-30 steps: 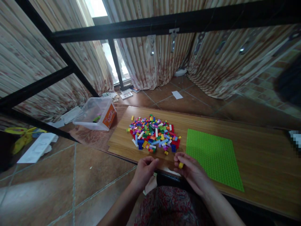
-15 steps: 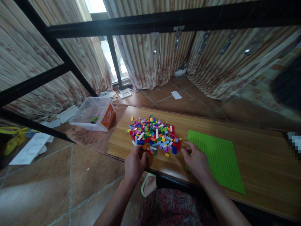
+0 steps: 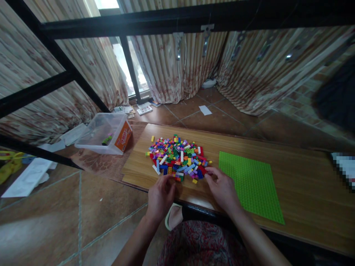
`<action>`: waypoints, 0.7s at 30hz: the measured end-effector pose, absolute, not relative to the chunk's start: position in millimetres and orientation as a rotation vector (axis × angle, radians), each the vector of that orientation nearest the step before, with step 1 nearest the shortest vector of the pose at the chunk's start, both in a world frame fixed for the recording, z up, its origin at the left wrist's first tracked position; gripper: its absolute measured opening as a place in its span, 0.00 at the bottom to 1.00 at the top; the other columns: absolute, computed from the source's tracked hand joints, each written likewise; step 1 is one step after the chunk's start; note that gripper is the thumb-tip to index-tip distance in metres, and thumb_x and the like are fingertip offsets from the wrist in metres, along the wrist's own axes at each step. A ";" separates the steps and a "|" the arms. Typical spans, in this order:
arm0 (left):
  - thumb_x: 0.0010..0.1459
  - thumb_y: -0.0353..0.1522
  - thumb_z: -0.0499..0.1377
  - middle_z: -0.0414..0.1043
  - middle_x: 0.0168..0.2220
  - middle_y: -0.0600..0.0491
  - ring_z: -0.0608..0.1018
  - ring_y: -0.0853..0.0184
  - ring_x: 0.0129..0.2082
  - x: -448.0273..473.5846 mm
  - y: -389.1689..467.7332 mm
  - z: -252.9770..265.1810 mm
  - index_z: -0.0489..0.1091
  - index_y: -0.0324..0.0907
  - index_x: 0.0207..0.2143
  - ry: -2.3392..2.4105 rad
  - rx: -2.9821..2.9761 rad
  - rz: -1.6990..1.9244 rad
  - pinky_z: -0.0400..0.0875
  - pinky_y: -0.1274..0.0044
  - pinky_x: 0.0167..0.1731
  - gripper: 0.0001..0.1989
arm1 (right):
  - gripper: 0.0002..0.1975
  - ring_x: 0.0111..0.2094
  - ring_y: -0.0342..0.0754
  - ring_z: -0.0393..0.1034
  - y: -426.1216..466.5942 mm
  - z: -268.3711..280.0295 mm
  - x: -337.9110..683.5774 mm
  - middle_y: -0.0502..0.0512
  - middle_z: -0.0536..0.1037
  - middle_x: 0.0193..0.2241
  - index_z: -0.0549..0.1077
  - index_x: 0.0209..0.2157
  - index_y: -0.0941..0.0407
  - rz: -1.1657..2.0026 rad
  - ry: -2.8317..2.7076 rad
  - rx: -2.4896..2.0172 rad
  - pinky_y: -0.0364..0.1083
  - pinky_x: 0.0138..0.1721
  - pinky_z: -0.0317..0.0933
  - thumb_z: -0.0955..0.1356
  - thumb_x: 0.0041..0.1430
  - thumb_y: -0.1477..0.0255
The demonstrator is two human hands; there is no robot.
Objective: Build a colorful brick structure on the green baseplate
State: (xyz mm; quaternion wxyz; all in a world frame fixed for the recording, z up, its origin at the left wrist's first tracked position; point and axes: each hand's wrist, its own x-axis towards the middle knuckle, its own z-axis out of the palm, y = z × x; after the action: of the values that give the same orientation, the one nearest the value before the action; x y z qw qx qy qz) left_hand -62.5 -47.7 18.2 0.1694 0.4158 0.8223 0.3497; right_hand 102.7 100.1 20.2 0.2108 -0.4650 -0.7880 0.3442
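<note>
A heap of small coloured bricks (image 3: 177,157) lies on the wooden table (image 3: 305,192). To its right a flat green baseplate (image 3: 249,183) rests on the table. My left hand (image 3: 161,195) sits at the near edge of the heap with its fingers curled down, so what is under them is hidden. My right hand (image 3: 222,188) is between the heap and the baseplate, its fingertips touching bricks at the heap's near right corner. A single yellow brick (image 3: 195,181) lies loose between my hands.
A clear plastic box (image 3: 104,133) with an orange label stands on the tiled floor left of the table. Black metal bars (image 3: 55,79) cross overhead and at the left. Papers lie by the curtains. A blurred patch (image 3: 345,170) is at the right edge.
My right hand held a yellow brick, went to the baseplate's left edge, then moved left to the heap. My left hand came forward to the heap's near edge.
</note>
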 end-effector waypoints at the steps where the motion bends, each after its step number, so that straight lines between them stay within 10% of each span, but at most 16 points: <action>1: 0.57 0.34 0.56 0.75 0.39 0.51 0.76 0.65 0.35 -61.5 -47.9 17.5 0.71 0.44 0.45 2.334 1.195 0.992 0.68 0.76 0.36 0.12 | 0.15 0.37 0.52 0.73 100.1 20.2 103.2 0.58 0.79 0.38 0.74 0.42 0.56 0.950 -2.195 -1.285 0.50 0.41 0.63 0.62 0.58 0.67; 12: 0.59 0.34 0.55 0.75 0.38 0.50 0.76 0.65 0.35 -55.3 -39.1 16.8 0.70 0.42 0.45 2.315 1.286 0.963 0.68 0.75 0.36 0.12 | 0.11 0.39 0.51 0.70 96.9 30.8 74.1 0.58 0.76 0.39 0.78 0.33 0.54 0.869 -2.367 -1.209 0.49 0.42 0.60 0.63 0.60 0.70; 21: 0.57 0.36 0.57 0.75 0.35 0.51 0.75 0.66 0.31 -51.5 -39.2 25.8 0.71 0.42 0.44 2.204 1.138 1.114 0.68 0.75 0.36 0.13 | 0.15 0.18 0.39 0.56 106.7 39.5 98.5 0.45 0.70 0.19 0.76 0.32 0.56 1.758 -1.408 -1.314 0.40 0.20 0.49 0.71 0.49 0.59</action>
State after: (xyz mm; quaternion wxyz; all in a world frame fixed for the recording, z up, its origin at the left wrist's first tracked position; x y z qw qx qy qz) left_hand -51.5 -39.2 25.8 0.2096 0.4092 0.7925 0.4007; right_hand 98.5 106.7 39.5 0.2639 -0.4859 -0.5208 0.6504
